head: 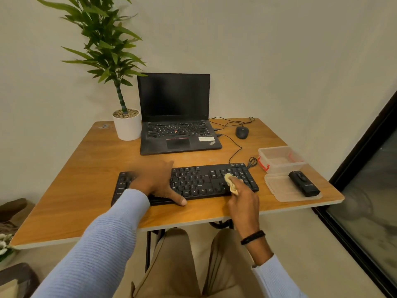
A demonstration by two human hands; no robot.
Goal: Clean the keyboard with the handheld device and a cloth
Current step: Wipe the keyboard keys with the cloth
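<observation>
Near the tabletop's [86,160] front edge, the left hand [158,182] lies flat on the keyboard [193,182], fingers spread; the right hand's fingers pinch the cloth [231,183] against its right keys. Farther right, the handheld device [304,183] rests on a lid [283,190].

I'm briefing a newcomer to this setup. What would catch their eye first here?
The hands at the black keyboard near the front of the table: the left hand lies across its left half, the right hand presses a bunched pale cloth onto its right-hand keys. Behind stand a dark-screened open laptop and a tall potted plant; the black handheld device lies on a clear lid at the right.
</observation>
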